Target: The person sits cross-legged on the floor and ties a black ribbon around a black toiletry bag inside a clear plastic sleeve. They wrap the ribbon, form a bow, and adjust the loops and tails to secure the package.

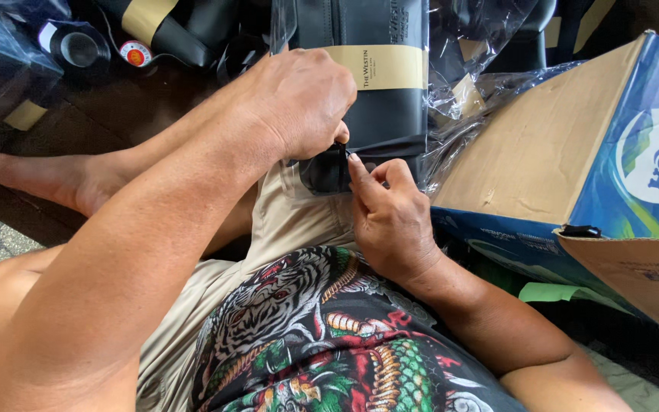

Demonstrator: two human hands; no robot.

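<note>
Person's sitting on floor, boxed in: open blue-and-brown cardboard box point(573, 145) crowding the right, little room there. Left hand point(299, 99) is clenching the lower edge of a black folded item w/ tan band in clear plastic bag point(375, 84), over the lap. Right hand point(390, 217) is pinching same edge, fingertips touching. More black banded items point(169, 27) lying beyond, tape rolls point(78, 47) near.

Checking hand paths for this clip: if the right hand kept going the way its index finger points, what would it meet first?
The right hand points up and slightly left; its fingertip already seems to touch the black pouch beside the left hand.
</note>
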